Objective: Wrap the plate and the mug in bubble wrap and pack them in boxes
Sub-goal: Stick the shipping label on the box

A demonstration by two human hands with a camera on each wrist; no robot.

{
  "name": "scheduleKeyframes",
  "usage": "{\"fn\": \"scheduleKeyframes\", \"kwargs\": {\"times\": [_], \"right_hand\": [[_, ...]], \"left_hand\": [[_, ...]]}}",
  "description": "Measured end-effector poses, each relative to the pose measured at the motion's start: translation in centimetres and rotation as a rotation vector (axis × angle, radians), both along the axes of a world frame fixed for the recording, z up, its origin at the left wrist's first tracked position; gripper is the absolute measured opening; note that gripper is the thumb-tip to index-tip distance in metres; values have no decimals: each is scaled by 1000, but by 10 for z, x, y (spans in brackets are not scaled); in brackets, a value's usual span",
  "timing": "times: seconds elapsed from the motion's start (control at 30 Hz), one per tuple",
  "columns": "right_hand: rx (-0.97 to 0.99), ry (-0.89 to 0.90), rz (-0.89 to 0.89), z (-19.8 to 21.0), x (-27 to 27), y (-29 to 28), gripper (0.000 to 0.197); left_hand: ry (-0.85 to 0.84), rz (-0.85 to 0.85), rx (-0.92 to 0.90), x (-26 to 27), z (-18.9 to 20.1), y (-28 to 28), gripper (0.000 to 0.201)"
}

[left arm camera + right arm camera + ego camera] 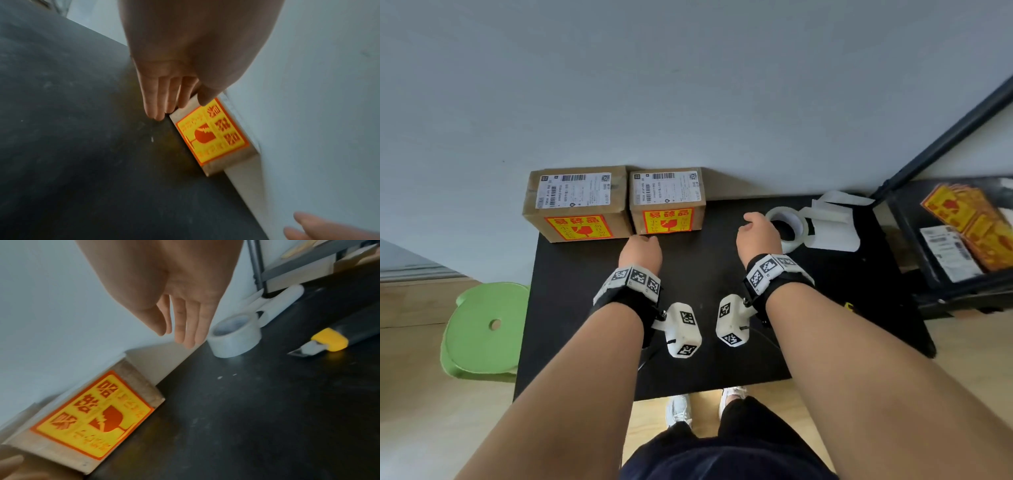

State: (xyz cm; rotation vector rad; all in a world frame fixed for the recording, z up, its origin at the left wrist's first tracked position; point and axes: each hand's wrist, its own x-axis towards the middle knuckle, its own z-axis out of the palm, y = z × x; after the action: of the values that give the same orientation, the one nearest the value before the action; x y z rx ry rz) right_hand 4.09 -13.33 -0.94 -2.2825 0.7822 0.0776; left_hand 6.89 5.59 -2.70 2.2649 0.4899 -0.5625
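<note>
Head view is showing two sealed boxes (619, 202) standing side by side at the table's (705, 342) far edge. I am holding my left hand (641, 253) released, straight fingers (156, 100) beside the right-hand box (211, 134). My right hand (758, 236) is hovering relaxed near the tape roll (234, 339), holding nothing.

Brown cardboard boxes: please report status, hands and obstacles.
Left hand open, fingers at the smaller box. Right hand open, holding nothing. Both brown cardboard boxes closed, labelled. White tape roll beside right hand.
</note>
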Motion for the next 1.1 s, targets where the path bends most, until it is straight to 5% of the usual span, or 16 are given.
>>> {"fn": "scheduleKeyframes", "kwargs": {"times": [0.23, 0.47, 0.83, 1.1], "right_hand": [[-186, 233, -62, -15, -62, -70, 29], [-347, 549, 45, -40, -103, -111, 34], [-447, 597, 227, -55, -110, -139, 51], [-161, 453, 279, -35, -90, -121, 39]], "left_hand": [[-40, -399, 113, -33, -7, -67, 44], [8, -487, 160, -54, -25, -115, 43], [-1, -456, 203, -62, -28, -145, 41], [-53, -419, 190, -56, -9, -150, 43]]}}
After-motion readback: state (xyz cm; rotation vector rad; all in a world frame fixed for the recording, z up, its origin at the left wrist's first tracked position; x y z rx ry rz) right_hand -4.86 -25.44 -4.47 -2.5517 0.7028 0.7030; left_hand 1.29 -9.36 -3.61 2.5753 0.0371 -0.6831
